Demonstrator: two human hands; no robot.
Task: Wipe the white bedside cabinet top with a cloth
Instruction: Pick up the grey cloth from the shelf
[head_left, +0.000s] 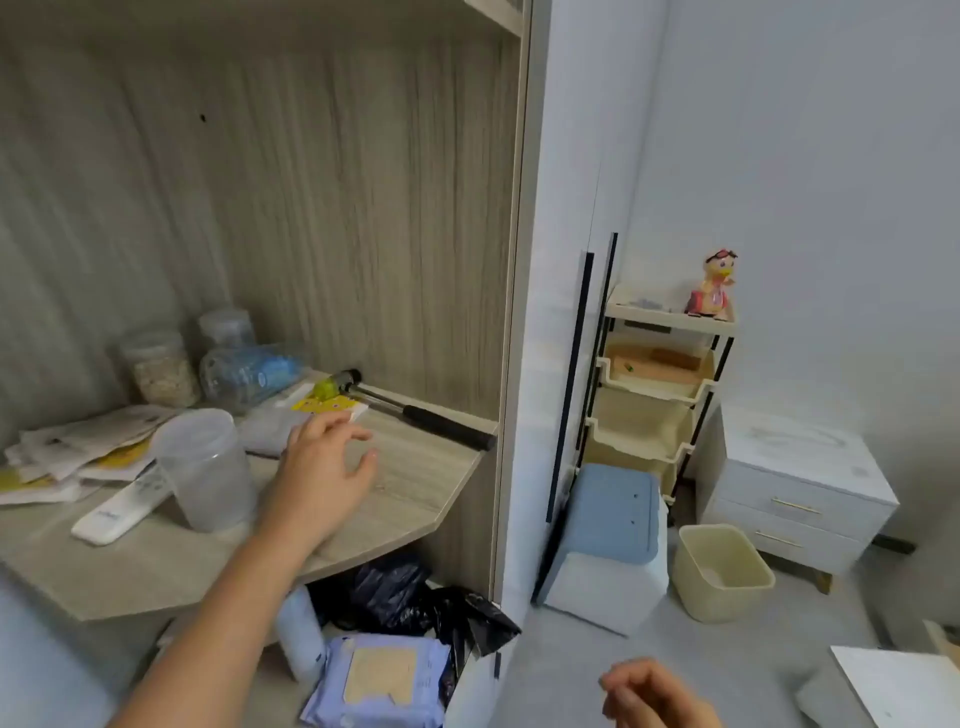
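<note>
Both hands empty (left hand (324, 470) spread, right hand (652, 693) curled), white bedside cabinet (795, 470) well apart.

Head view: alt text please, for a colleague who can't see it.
The left hand reaches, open and empty, over a cluttered wooden shelf; the right hand hangs loosely curled, empty, at the lower edge. The white bedside cabinet stands untouched across the room; no cloth is held.

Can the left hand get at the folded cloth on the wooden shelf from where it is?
Probably yes. The left hand hovers open over the wooden shelf, its fingers just short of the folded cloth. Nothing lies between them; the clear plastic cup stands off to the side.
</note>
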